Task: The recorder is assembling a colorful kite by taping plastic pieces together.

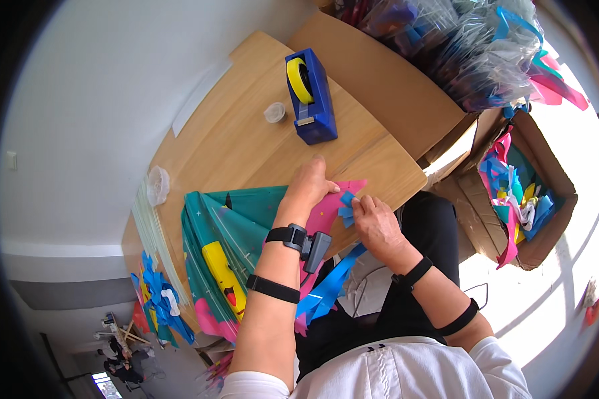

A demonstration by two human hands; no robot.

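Observation:
A thin teal and pink printed sheet [246,199], kite-like in look, lies folded over the table in front of me, with a yellow figure [221,272] on it. My left hand [307,183] rests at its upper edge, fingers bent down and thumb against the pink corner [349,189]. What the left fingertips grip is partly hidden. Just right of that corner, my right hand [379,226] pinches a small blue strip [347,209] between thumb and fingers. A longer blue ribbon [331,282] hangs below, over my lap. Both forearms wear black straps; the left also carries a small dark device [315,251].
Beyond my hands stands a blue tape dispenser [321,110] with yellow tape, beside a small clear cup [274,112]. Another clear cup [158,185] and pale strips [163,229] lie left. A cardboard box [546,249] of coloured scraps and bulging plastic bags [482,60] stand right.

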